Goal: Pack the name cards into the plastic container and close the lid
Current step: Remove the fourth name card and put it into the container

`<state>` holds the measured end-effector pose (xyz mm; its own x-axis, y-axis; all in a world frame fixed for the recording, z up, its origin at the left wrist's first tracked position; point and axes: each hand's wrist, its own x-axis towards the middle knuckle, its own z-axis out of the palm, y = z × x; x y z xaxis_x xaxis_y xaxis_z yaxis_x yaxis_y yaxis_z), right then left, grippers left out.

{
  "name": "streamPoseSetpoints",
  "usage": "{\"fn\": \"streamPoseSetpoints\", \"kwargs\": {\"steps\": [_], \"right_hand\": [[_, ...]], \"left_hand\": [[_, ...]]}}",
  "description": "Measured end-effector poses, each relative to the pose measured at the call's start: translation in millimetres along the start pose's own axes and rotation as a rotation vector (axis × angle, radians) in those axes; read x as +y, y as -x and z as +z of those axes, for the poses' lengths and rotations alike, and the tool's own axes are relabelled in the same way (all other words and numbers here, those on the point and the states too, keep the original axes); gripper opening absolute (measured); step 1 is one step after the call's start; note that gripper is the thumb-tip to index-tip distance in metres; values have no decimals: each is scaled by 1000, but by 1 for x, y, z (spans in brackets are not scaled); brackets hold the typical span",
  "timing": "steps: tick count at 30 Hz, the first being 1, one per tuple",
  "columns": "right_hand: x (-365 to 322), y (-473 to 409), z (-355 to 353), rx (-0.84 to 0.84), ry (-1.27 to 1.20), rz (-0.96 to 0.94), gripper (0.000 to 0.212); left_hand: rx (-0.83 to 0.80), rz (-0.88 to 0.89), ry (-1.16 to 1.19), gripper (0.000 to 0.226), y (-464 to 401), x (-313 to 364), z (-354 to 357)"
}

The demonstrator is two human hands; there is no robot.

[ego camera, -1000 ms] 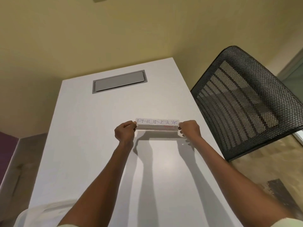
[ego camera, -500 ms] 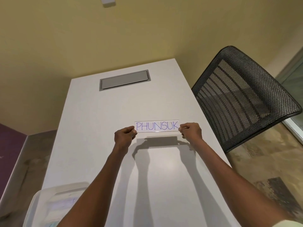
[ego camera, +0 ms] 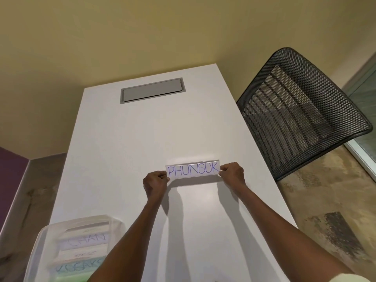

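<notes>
The left hand [ego camera: 155,185] and right hand [ego camera: 232,173] each pinch one end of the PHUNSUK name card [ego camera: 193,171], held flat above the white tabletop [ego camera: 126,159]. Current step, as judged: transfer to the plastic container [ego camera: 43,239] at near left, already holding cards; next, carry it there and lay it in without bending

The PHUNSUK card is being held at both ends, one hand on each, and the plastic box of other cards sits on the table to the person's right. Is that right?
Not quite. The head view shows the plastic box at the person's left, near the table's corner. The rest holds: the left hand and right hand each grip one end of the PHUNSUK card.
</notes>
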<state>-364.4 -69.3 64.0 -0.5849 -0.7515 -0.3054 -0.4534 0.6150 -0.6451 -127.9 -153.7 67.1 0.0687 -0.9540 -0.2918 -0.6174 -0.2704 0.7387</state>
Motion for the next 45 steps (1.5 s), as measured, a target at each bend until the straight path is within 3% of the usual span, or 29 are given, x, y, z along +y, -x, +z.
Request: {"fn": "streamPoseSetpoints", "kwargs": {"steps": [10,20,25,26,27,32,37,40,45], "right_hand": [[13,10,12,-201,93,96,25],[24,2,19,-272,157,99,14],[22,6,19,-267,288,24,20],[23,6,20,-273,294,22,20],[24,6,20,-269,291,18,22],[27,4,25,-215,221,36,25],[35,2,27,-108,148,39,18],[41,-2,25,-51,185,-43,6],[43,-10,14,-88,225,-260,21]], "left_hand": [[-59,-19,-53,38,3,-28,13],[-52,-23,-12,36,5,-41,22],[-77,-22,-90,28,2,-58,29],[-81,7,-117,11,1,-60,29],[-71,22,-119,22,2,-59,30],[-101,55,-147,14,-4,-64,32],[-123,91,-217,24,-3,-59,20],[-146,162,-260,29,-10,-61,12],[-211,378,-295,20,-16,-48,-2]]}}
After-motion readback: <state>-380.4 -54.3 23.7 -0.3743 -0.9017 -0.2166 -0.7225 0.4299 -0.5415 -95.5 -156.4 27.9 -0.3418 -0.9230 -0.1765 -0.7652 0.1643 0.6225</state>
